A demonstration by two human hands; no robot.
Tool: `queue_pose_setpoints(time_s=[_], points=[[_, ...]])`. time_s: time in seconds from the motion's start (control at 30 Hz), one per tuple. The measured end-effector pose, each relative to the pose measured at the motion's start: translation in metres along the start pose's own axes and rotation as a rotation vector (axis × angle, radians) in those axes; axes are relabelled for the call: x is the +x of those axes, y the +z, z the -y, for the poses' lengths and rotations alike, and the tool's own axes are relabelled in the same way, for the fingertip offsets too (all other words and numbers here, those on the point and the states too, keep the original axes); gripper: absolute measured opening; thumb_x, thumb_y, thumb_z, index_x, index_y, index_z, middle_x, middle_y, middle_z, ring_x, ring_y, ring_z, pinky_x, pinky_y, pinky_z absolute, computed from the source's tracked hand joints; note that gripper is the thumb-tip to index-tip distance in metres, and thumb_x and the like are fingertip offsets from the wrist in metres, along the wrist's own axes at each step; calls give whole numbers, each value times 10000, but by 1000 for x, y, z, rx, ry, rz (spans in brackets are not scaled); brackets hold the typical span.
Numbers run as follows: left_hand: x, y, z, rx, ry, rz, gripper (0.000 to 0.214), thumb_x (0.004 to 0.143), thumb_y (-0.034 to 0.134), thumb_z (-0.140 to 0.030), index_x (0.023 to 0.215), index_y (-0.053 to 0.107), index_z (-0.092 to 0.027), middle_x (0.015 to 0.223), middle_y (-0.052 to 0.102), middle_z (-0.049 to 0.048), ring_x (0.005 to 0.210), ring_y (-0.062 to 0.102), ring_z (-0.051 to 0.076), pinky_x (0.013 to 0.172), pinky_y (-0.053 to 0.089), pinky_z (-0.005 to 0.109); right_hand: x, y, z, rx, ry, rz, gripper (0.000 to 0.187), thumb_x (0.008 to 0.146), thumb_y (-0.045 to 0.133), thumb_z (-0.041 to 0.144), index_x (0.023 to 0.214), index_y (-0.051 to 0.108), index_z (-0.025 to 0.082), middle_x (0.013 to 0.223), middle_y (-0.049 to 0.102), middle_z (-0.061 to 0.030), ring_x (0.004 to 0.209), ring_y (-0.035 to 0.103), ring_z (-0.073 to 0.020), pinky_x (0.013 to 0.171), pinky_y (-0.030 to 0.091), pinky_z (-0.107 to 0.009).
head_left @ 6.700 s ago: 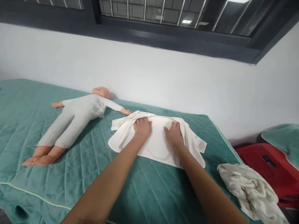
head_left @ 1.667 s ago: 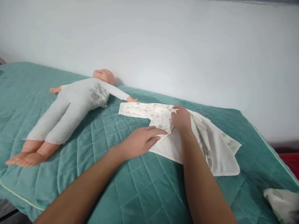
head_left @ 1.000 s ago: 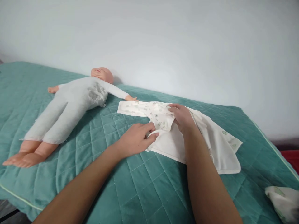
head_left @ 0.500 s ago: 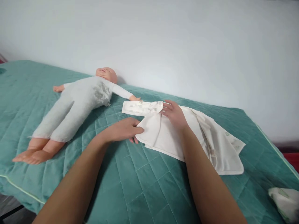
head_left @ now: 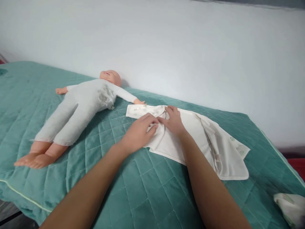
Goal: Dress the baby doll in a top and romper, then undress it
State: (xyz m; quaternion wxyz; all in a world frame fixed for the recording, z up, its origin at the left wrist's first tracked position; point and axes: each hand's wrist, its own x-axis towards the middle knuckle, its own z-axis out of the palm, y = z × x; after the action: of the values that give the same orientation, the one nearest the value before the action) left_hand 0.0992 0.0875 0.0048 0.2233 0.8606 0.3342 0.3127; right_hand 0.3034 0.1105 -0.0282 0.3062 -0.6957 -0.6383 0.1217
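A white baby shirt [head_left: 196, 130] with small printed figures lies spread open on the green quilt, one sleeve stretching left. My left hand [head_left: 140, 132] is closed over the front flap near that sleeve, fingers and thumb drawn together on the cloth. Close beside it, my right hand [head_left: 173, 121] pinches the shirt near the top edge, its thumb almost meeting the left fingertips. The fingers partly hide the gripped cloth. A baby doll [head_left: 84, 95] in a white cloth body lies on its back to the left, one hand near the sleeve's end.
The quilted green cover [head_left: 147, 197] spreads under everything, up against a pale wall [head_left: 166, 54]. A crumpled white and green cloth [head_left: 292, 206] lies at the lower right corner. Something red [head_left: 296, 165] shows beyond the right edge.
My left hand has moved up and right from the flap's lower corner to beside my right hand. The flap's corner has been drawn inward. My right fingers have curled onto the cloth.
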Motion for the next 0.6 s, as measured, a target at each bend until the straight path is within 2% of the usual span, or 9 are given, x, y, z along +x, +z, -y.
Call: queue_pose_setpoints(time_s=[0.1,0.17,0.3,0.37,0.47,0.6], points=[[-1,21,-5,21,192,76,287,994,400,-238,1210,587,-203,1360,595,91,1313,515,209,1138,416,390,-2,1,3,-178,-16,123,674,900,551,429,1517,398,205,1630,297,-132,1479,282,-346,1182,270,-556],[-3,29,0,109,205,128,366,1011,397,-277,1337,530,-177,1483,511,112,1438,399,218,1214,338,403,-4,0,5,-272,-35,158,659,952,459,403,1558,321,182,1659,246,-126,1508,252,-313,1206,239,-528],[-7,32,13,289,118,205,613,1007,397,-504,1515,367,-163,1636,315,123,1553,175,272,1259,246,462,-4,1,4,-383,5,165,642,1012,312,487,1577,279,185,1665,249,-86,1536,210,-264,1233,185,-511],[-8,32,18,355,45,230,713,988,349,-607,1541,339,-157,1661,247,133,1559,130,306,1257,220,502,-3,1,2,-397,49,147,659,1020,263,529,1578,279,179,1662,260,-75,1538,204,-263,1233,176,-523],[-5,32,23,419,-62,238,747,993,266,-632,1545,343,-136,1658,242,149,1555,143,320,1255,194,524,-1,1,-1,-398,86,111,608,1038,231,456,1565,309,163,1654,281,-76,1530,231,-238,1234,185,-496],[2,30,26,429,-132,214,712,1007,241,-601,1539,357,-143,1650,278,128,1553,164,300,1251,215,503,0,0,-5,-368,86,16,516,1015,319,340,1488,438,170,1620,354,-108,1488,315,-241,1212,250,-444]])
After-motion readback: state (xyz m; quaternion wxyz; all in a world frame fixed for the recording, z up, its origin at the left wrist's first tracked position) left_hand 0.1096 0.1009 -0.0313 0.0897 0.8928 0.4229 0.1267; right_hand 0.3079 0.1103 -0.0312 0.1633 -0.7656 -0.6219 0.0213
